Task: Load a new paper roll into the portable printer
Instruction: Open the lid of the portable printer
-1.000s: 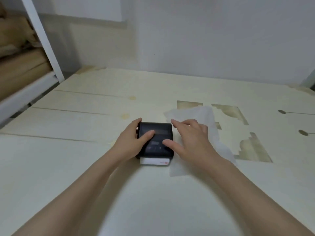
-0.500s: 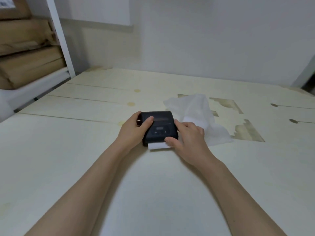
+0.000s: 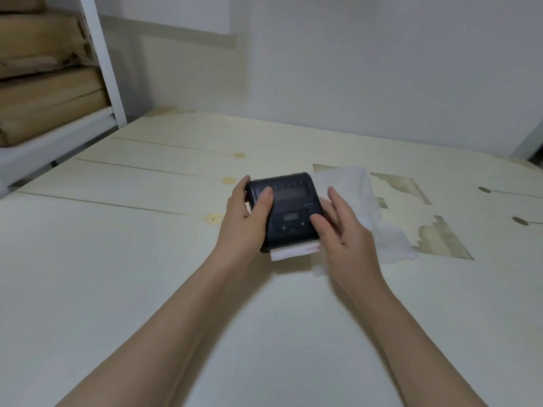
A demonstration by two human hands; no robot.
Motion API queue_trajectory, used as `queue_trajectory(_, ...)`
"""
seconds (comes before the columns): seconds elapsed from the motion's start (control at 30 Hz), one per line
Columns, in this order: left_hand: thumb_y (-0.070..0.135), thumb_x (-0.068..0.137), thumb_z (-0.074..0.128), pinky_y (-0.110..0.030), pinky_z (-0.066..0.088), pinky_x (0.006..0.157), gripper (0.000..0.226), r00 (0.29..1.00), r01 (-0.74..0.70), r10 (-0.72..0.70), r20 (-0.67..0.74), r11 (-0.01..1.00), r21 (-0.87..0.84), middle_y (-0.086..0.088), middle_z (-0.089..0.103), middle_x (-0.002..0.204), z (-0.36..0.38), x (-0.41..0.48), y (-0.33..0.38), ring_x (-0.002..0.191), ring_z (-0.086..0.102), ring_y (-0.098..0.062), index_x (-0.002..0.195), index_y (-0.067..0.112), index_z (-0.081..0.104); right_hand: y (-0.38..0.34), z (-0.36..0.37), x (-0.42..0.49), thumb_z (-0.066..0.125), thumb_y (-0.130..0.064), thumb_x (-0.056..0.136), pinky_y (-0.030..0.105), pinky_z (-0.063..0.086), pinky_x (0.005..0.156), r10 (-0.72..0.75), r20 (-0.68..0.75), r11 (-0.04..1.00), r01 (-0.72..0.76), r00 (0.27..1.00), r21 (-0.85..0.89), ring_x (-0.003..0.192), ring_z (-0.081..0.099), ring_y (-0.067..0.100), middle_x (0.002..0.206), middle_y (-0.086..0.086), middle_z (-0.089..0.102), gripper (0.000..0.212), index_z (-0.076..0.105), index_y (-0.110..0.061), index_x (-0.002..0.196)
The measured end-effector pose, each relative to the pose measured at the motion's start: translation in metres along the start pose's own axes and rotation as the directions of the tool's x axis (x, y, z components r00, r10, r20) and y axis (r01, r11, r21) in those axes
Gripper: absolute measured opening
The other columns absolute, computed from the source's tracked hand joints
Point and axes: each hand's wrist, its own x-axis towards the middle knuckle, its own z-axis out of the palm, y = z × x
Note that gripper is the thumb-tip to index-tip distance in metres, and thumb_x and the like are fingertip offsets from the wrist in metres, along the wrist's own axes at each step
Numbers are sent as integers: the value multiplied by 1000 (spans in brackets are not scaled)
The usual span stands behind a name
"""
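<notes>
- The small black plastic portable printer [image 3: 289, 211] sits on the pale wooden tabletop [image 3: 117, 259], held between both hands; its lid looks closed.
- It reads as a rigid, light, smooth-sided shell, so I judge the short side edges the safest hold.
- A white paper strip with a red mark [image 3: 292, 253] pokes from its near edge; thin and tearable, best left unpulled.
- The left hand [image 3: 245, 224] wraps the printer's left side, thumb pressed on top, fingers curled behind.
- The right hand [image 3: 343, 230] touches the right side, fingers loosely spread, thumb on the front panel.
- A crumpled white tissue sheet [image 3: 361, 207] lies beneath and to the right.
</notes>
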Motion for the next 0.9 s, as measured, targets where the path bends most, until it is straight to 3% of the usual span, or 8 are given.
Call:
queue_trajectory(0.07, 49, 93, 52, -43, 52, 99, 56, 999, 29, -31, -16, 993, -116, 3, 48, 136, 3, 0, 1, 117, 59, -17, 145, 31, 36, -2, -3, 0, 50, -22, 101, 4, 43, 94, -2, 75, 996, -5, 997, 92, 119, 53, -12, 137, -17, 58, 44, 45, -27, 144)
queue_trajectory(0.17, 41, 98, 49, -39, 55, 95, 46, 996, 85, -86, 2, 974, -211, 1, 52, 134, 2, 3, 0, 116, 61, -17, 141, 28, 40, 0, -6, -2, 45, -14, 103, 10, 47, 89, 3, 216, 982, -43, 976, 182, 114, 60, -7, 120, -22, 68, 36, 55, -38, 127)
queue_trajectory(0.27, 47, 94, 51, -40, 55, 93, 52, 991, 132, -131, 21, 958, -254, -3, 54, 139, 0, 7, -4, 118, 61, -21, 140, 25, 43, 3, -9, -1, 45, -9, 103, 19, 46, 97, 20, 285, 962, -96, 958, 256, 123, 58, 1, 130, -13, 66, 39, 52, -31, 133)
queue_trajectory(0.43, 53, 83, 57, -47, 51, 100, 64, 992, 124, -118, 41, 959, -254, -6, 58, 136, -4, 7, -4, 118, 62, -23, 136, 20, 48, 5, -8, -2, 44, -10, 103, 36, 41, 110, 16, 244, 951, -90, 970, 296, 125, 58, 10, 131, -7, 67, 38, 54, -22, 138)
queue_trajectory(0.57, 44, 92, 54, -31, 56, 78, 46, 999, 46, -48, -7, 974, -221, -8, 63, 128, -5, 7, -4, 103, 69, -17, 129, 15, 54, 8, -6, -5, 46, -12, 103, 30, 46, 106, 7, 222, 948, -77, 975, 310, 125, 59, 9, 131, -6, 67, 39, 52, -19, 140)
queue_trajectory(0.67, 37, 96, 54, -27, 55, 76, 38, 998, -7, -4, -59, 982, -188, -3, 64, 125, -5, 6, -2, 98, 69, -11, 128, 17, 56, 8, -4, -7, 47, -13, 102, 23, 49, 100, 4, 209, 942, -73, 978, 326, 124, 60, 9, 131, -6, 67, 40, 51, -19, 142)
queue_trajectory(0.9, 44, 92, 56, -29, 58, 72, 47, 998, 34, -43, -37, 975, -221, -7, 62, 128, -5, 5, -2, 101, 71, -17, 129, 15, 53, 6, 0, -10, 49, -16, 101, 25, 48, 100, 31, 137, 943, -75, 990, 326, 121, 61, 4, 127, -12, 69, 37, 56, -24, 137)
